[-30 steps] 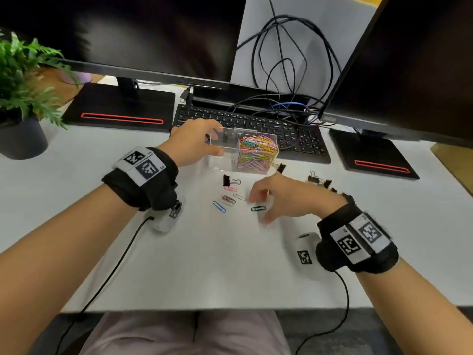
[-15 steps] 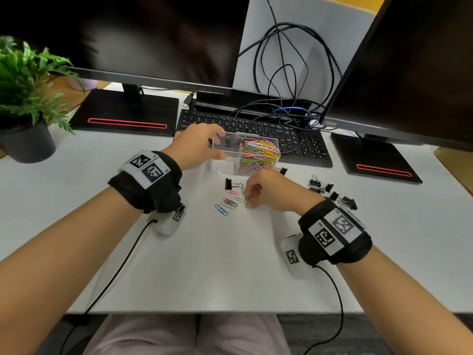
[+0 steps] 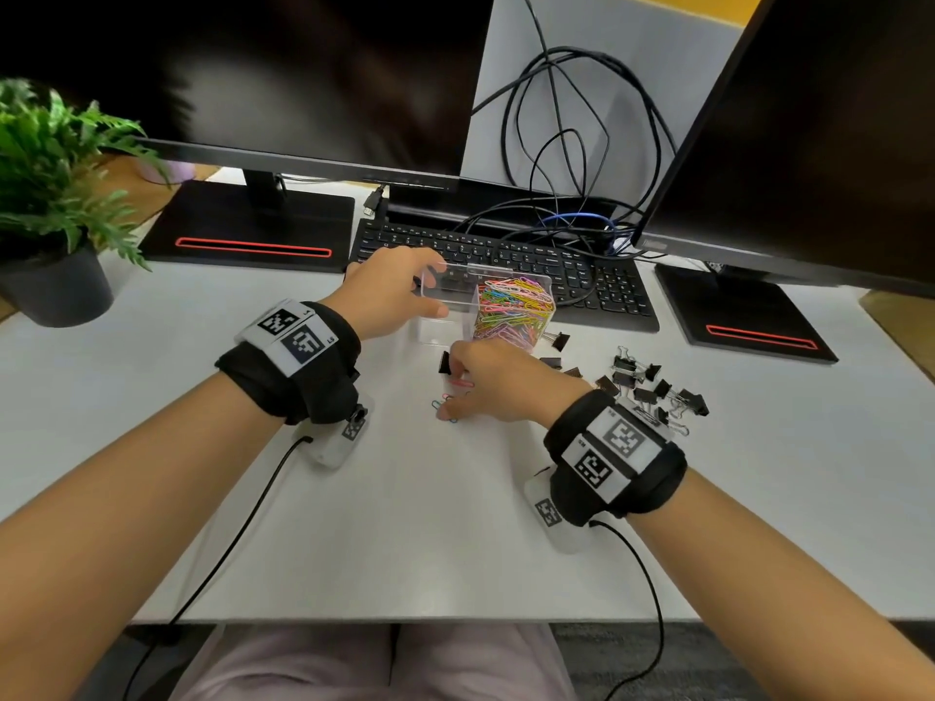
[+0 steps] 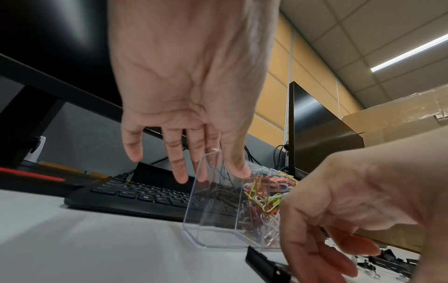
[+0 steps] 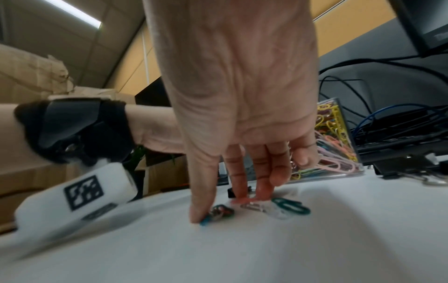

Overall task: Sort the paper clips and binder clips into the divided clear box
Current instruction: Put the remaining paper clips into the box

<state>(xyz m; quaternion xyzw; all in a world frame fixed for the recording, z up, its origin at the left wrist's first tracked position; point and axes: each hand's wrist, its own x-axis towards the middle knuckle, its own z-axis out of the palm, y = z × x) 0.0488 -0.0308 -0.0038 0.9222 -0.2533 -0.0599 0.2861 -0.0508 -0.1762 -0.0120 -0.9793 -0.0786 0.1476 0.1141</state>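
Note:
The divided clear box (image 3: 445, 331) stands in front of the keyboard; its right compartment is packed with coloured paper clips (image 3: 511, 311). My left hand (image 3: 430, 290) holds the box's left end, thumb on the near wall (image 4: 236, 166), fingers over the far side. My right hand (image 5: 218, 207) reaches down onto loose paper clips on the table. The thumb presses a blue clip (image 5: 206, 221), and two fingertips rest on a pink clip (image 3: 460, 383). A green clip (image 5: 290, 207) lies just right of the fingers. A black binder clip (image 3: 444, 362) sits beyond them.
A pile of black binder clips (image 3: 652, 387) lies right of my right wrist. A black keyboard (image 3: 506, 260), tangled cables and two monitor stands sit behind the box. A potted plant (image 3: 55, 220) stands at the far left. The table's front edge is near my lap.
My right hand has slid left from the green clip to the cluster of clips and now presses down on them. My left hand has stayed on the box.

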